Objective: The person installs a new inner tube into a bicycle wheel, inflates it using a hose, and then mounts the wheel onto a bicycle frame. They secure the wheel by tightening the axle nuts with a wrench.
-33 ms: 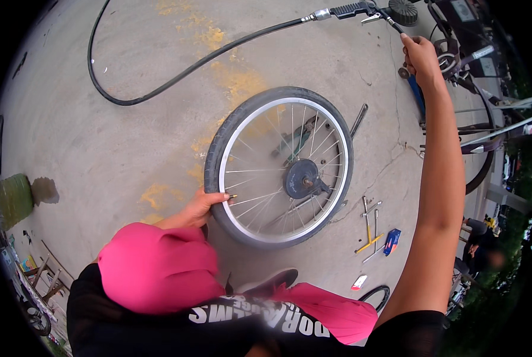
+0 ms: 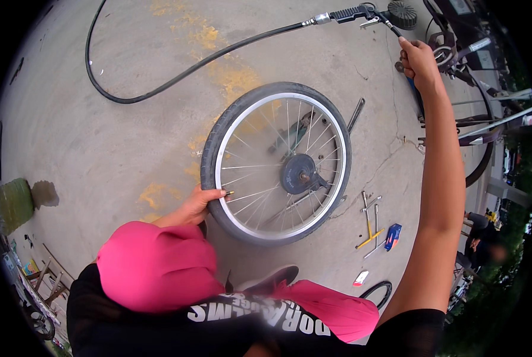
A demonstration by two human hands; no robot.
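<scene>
My left hand (image 2: 196, 205) grips the spoked wheel's (image 2: 276, 163) rubber tyre; my right hand (image 2: 416, 59) holds a black hose nozzle (image 2: 361, 13) over rough, yellow-stained concrete floor (image 2: 129, 149).

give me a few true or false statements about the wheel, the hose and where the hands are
1. The left hand grips the black rubber tyre of the spoked silver bicycle wheel. True.
2. The right hand rests on the wheel's hub. False: it is stretched out to the nozzle end of the long black air hose, far from the hub.
3. The hose lies in a curve on the grey concrete floor. True.
4. The wheel is mounted on a bicycle frame. False: it is off any frame, on the floor.
5. The metal hand tools lie left of the wheel. False: they lie to its right.
</scene>
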